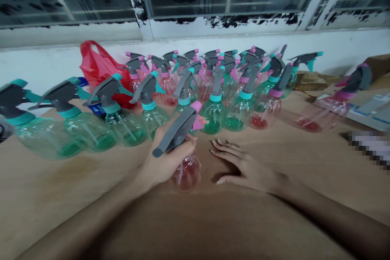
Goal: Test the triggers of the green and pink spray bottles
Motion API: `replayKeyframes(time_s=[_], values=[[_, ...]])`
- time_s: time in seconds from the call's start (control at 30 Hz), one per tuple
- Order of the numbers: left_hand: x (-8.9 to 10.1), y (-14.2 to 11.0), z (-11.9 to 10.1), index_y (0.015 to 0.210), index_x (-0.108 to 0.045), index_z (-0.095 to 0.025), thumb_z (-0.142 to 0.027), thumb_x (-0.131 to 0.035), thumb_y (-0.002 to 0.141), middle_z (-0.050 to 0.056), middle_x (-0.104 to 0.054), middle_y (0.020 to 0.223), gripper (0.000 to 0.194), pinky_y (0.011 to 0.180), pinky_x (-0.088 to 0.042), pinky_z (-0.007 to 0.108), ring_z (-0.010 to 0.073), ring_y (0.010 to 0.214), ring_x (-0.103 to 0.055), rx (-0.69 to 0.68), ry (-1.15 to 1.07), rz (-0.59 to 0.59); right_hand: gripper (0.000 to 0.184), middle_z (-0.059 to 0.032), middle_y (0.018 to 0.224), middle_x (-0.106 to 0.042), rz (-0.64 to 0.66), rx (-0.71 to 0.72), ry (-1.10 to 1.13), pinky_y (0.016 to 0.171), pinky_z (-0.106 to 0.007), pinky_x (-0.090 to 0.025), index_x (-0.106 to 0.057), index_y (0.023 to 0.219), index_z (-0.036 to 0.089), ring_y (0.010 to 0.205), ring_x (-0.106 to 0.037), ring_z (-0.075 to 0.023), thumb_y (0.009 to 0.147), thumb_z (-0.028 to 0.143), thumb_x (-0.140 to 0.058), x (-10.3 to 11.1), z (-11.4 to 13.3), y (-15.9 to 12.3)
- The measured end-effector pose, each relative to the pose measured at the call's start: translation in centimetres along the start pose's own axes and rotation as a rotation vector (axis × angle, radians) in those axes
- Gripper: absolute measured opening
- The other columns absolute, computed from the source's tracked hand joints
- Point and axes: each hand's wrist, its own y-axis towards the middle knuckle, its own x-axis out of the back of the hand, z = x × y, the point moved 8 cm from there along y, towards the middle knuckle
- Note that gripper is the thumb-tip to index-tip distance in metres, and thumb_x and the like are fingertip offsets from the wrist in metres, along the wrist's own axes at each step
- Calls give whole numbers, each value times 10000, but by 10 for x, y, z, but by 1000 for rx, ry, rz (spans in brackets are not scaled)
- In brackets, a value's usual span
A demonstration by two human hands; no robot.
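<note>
My left hand (170, 156) is wrapped round the neck of a pink spray bottle (187, 174) at the middle of the table. Its grey trigger head with a pink nozzle sticks up above my fingers and points away to the right. The bottle's base is on or close to the tabletop; I cannot tell which. My right hand (243, 164) rests on the table to the right of it, fingers spread, holding nothing. Just beyond my hands stands a row of spray bottles, among them a green one (213, 115) and a pink one (266, 111).
More green bottles (124, 128) line the left side, and several others crowd behind, near the wall. A red plastic bag (103, 65) sits at the back left. At the right are a lone pink bottle (324, 113), brown cardboard (315, 81) and a blurred-out flat object (371, 146).
</note>
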Motion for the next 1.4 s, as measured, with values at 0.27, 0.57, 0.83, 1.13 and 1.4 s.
replayKeyframes(time_s=[0.27, 0.57, 0.83, 1.13, 1.4], values=[[-5, -3, -10, 724, -597, -237, -202, -480, 688, -27, -618, 743, 127, 665, -507, 240, 140, 677, -608, -30, -45, 41, 697, -60, 1443, -376, -25, 4, 13, 1099, -470, -270, -365, 1379, 235, 1344, -298, -230, 800, 590, -520, 1, 0, 1], [-5, -2, -13, 924, -564, -249, -207, -474, 715, -29, -591, 751, 231, 641, -494, 227, 146, 692, -616, -46, -30, 52, 692, -63, 1452, -360, 6, -18, -12, 1106, -445, -264, -368, 1378, 208, 1352, -280, -213, 819, 598, -482, 0, 0, 1], [-5, -2, -15, 883, -553, -247, -185, -466, 705, -34, -581, 750, 208, 652, -485, 228, 143, 693, -612, -75, -27, 53, 681, -61, 1446, -373, -8, -10, 20, 1101, -459, -270, -366, 1381, 226, 1347, -291, -225, 816, 582, -503, 2, 1, 1], [-5, -2, -16, 882, -549, -257, -184, -459, 697, -42, -568, 744, 218, 676, -478, 218, 136, 686, -592, -73, -10, 57, 690, -65, 1443, -379, -10, -11, 20, 1104, -450, -265, -368, 1379, 217, 1345, -295, -220, 812, 586, -506, 0, 0, 1], [-4, -2, -17, 910, -571, -257, -189, -465, 687, -32, -591, 740, 257, 694, -501, 229, 146, 697, -604, -42, 1, 49, 679, -61, 1444, -378, -15, -7, 30, 1099, -467, -268, -360, 1383, 238, 1342, -301, -232, 814, 576, -511, 2, 1, 1]])
